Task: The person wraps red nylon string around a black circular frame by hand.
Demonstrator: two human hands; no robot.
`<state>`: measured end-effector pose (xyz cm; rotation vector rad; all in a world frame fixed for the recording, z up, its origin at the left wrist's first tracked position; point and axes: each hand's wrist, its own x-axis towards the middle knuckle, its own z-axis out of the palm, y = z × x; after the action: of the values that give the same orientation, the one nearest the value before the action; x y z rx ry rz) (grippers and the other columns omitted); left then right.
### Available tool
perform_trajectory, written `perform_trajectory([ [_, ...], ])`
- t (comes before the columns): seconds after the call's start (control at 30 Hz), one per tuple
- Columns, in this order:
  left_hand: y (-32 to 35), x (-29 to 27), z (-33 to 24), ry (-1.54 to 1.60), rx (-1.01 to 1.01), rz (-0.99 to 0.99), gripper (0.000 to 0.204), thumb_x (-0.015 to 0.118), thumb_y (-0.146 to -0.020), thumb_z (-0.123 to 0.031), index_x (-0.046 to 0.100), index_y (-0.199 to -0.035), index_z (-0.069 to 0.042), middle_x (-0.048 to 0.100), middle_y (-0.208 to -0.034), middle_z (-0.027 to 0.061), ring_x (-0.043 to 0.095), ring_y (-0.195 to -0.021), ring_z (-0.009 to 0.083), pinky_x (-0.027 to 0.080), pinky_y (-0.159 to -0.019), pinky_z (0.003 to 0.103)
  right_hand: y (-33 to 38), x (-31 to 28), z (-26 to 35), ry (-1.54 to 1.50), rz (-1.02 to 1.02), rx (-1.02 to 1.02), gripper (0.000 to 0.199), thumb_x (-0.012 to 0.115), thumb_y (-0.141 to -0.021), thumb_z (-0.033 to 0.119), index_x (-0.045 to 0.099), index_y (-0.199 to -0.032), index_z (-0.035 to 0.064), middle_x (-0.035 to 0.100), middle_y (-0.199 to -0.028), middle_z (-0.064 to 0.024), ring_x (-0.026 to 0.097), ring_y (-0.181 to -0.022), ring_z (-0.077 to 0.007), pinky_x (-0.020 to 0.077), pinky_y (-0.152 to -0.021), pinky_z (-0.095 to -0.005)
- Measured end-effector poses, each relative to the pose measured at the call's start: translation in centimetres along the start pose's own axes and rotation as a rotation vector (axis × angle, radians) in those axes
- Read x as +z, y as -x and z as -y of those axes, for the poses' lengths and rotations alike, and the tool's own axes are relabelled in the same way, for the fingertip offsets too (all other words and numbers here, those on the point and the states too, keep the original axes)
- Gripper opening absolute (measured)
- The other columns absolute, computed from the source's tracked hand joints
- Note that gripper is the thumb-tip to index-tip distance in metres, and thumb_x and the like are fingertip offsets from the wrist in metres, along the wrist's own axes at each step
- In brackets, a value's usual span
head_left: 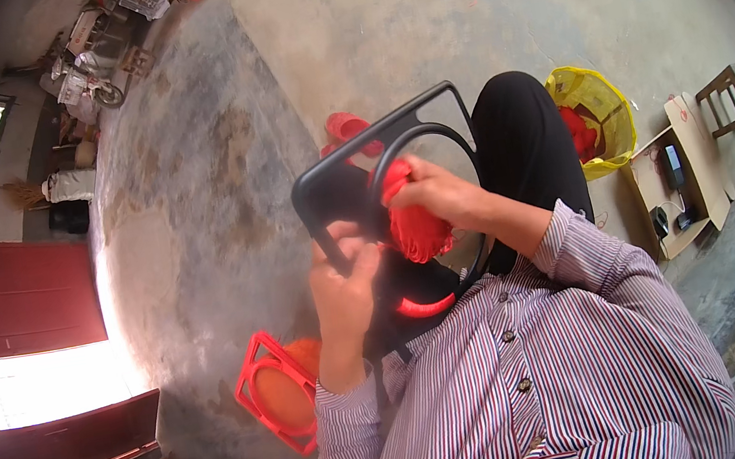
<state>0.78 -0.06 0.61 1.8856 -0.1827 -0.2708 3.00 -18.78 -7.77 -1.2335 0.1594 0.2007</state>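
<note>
Across my lap lies a black frame [373,137] with rounded corners and a round ring [466,152] set inside it. Red cord is wound closely round the ring's near part [426,307]. My left hand [344,284] is closed at the frame's left side, thumb and fingers pinched by the ring; its exact hold is partly hidden. In my right hand [439,193], closed above the ring's opening, is a bundle of red cord [423,233] with loops hanging down.
Left of my lap stands a red frame with a round orange seat [283,396]. A red slipper [351,128] lies beyond the black frame. To the right are a yellow basket [619,114] holding red material, an open cardboard box [707,172] with small devices, and a wooden stool [730,99].
</note>
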Motion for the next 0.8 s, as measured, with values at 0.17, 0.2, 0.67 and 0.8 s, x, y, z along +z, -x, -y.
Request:
perform_trajectory([
  [0.17,-0.3,0.4,1.3,0.088,0.053,0.0,0.013,0.067,-0.083,-0.009,0.064,-0.078,0.002,0.056,-0.113,0.0097,0.057,-0.079,0.0121,0.045,-0.075,0.026,0.4,1.2,2.5,-0.163,0.213,-0.081,0.044,0.064,-0.077,-0.003,0.054,-0.12,0.0,0.064,-0.098,-0.0079,0.06,-0.09,-0.0134,0.0473,-0.082,-0.0293],
  [0.2,-0.4,0.2,1.6,0.046,0.03,0.001,0.012,0.067,-0.083,-0.008,0.064,-0.078,0.002,0.058,-0.108,0.0088,0.056,-0.079,0.0112,0.045,-0.074,0.026,0.8,0.9,2.3,-0.457,0.299,-0.055,0.049,0.064,-0.077,-0.005,0.052,-0.124,-0.0004,0.064,-0.104,-0.0075,0.062,-0.09,-0.0129,0.049,-0.08,-0.0289],
  [0.67,-0.8,2.0,0.8,0.135,0.31,-0.101,0.068,0.065,-0.078,0.002,0.035,-0.138,-0.004,0.06,-0.102,0.0073,0.059,-0.099,0.0174,0.046,-0.087,0.029,3.3,2.1,6.0,0.69,-0.172,-0.985,0.041,0.076,-0.065,0.014,0.066,-0.104,0.0088,0.056,-0.102,-0.0098,0.054,-0.096,-0.0277,0.0432,-0.086,-0.0369],
  [0.8,-0.9,-0.4,3.9,0.112,0.098,-0.191,0.064,0.066,-0.078,0.0,0.038,-0.135,-0.003,0.06,-0.087,0.0014,0.059,-0.077,0.0131,0.048,-0.076,0.026,5.2,-0.5,8.6,-0.299,-0.03,-0.666,0.035,0.06,-0.088,0.007,0.054,-0.122,0.0001,0.053,-0.12,-0.0072,0.052,-0.111,-0.016,0.0389,-0.098,-0.0312],
])
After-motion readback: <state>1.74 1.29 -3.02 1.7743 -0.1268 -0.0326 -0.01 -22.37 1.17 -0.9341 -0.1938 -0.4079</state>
